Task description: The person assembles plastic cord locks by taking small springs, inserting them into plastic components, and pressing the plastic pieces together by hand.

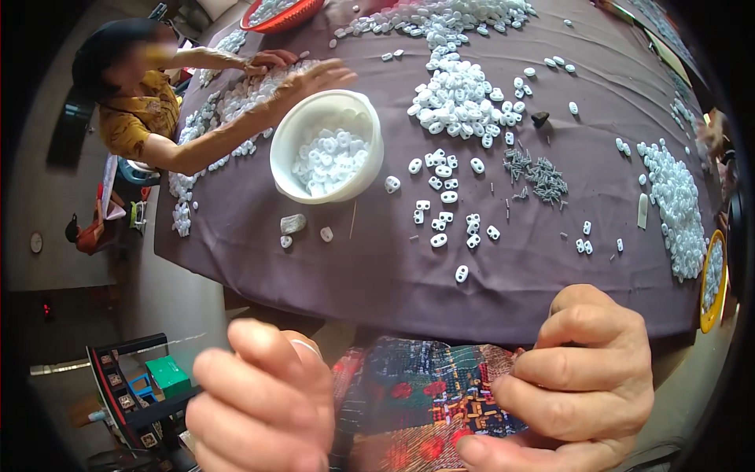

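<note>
Pieces (462,274), white ovals with 2 holes, lie loose on the cloth (377,271) just ahead of the person, the nearest lying apart from the rest. The left hand (263,393) and right hand (578,377) hang over the patterned lap (425,393), well apart from each other, fingers curled inward. Whether either pinches a piece or a pin I cannot tell: the left is blurred, and the right's fingers hide its palm. Handwork on these small parts looks like the step in hand; any pick from the cloth would call for a forward reach and a fine fingertip pinch. Grey pins (546,179) lie piled beyond the nearest pieces. A white bowl (295,130) holding more pieces stands to their left, near a co-worker's hand (322,77). Farther out are a heap (672,208) at right, a yellow basket (712,321) beside it and a red basket (303,17) at far left.
</note>
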Tool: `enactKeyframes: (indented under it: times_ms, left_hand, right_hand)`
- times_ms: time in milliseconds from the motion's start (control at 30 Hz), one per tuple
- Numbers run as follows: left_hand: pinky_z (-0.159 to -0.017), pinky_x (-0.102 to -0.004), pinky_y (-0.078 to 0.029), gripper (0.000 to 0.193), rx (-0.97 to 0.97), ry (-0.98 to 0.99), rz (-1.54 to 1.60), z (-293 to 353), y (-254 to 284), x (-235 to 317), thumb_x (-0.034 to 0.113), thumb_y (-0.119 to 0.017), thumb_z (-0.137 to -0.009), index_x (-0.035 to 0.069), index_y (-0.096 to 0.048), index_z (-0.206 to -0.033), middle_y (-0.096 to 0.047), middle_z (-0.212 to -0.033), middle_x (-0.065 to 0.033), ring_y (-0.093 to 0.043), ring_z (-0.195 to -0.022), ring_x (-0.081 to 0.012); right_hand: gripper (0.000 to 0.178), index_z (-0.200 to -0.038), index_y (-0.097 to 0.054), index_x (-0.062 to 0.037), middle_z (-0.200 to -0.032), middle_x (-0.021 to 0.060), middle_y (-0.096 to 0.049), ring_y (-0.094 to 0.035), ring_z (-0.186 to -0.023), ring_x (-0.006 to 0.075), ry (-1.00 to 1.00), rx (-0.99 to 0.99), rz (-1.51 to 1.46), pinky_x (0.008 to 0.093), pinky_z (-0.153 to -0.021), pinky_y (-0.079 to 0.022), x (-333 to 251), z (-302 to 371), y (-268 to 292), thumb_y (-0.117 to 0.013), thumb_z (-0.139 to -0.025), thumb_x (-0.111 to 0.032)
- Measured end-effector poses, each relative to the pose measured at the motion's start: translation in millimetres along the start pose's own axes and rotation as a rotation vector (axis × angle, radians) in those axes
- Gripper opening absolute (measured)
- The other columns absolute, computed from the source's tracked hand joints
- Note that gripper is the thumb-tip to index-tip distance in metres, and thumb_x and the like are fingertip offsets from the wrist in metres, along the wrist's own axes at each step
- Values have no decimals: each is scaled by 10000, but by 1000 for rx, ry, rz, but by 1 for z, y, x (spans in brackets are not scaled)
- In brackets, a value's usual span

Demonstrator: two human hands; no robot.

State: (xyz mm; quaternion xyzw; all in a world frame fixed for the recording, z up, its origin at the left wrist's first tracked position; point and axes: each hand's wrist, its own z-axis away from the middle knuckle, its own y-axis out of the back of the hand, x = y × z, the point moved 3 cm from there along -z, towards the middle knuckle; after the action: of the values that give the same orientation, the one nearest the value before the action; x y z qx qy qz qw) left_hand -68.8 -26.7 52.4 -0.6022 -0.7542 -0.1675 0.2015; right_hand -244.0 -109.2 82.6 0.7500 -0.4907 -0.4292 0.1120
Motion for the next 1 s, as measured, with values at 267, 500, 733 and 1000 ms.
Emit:
enactKeyframes:
  times_ms: [267, 500, 733, 1000]
  left_hand:
    - [-702, -298, -326, 274, -2, 359, 78, -9, -28, 2, 331, -537, -867, 212, -560, -1111, -493, -910, 13, -420, -822, -170]
    - [-698, -299, -321, 221, -21, 365, 88, -19, -32, 4, 318, -556, -865, 199, -599, -1047, -515, -842, 28, -433, -780, -171]
    - [-696, -299, -313, 163, -63, 479, 145, -28, -22, 3, 328, -578, -847, 208, -596, -955, -509, -817, 52, -431, -759, -159]
    - [-719, -262, -308, 12, 19, 546, -78, -15, -15, 1, 204, -526, -811, 214, -526, -805, -438, -708, 86, -396, -671, -100]
  right_hand:
    - [222, -889, -643, -55, -578, 28, -530, -465, -447, 100, -174, 222, -59, 224, -395, -286, -10, 4, -3, -659, -684, -139]
    - [191, -897, -647, -74, -549, 7, -532, -444, -400, 75, -293, 371, -163, 212, -374, -257, -12, -3, -7, -671, -724, -151]
    - [193, -951, -656, -87, -615, 22, -558, -465, -468, 104, 24, 118, -241, 256, -441, -268, 8, 30, -10, -634, -776, -166]
    - [139, -798, -669, -92, -650, -3, -577, -495, -510, 74, -255, -224, -358, 228, -479, -329, 20, 10, -19, -606, -675, -73]
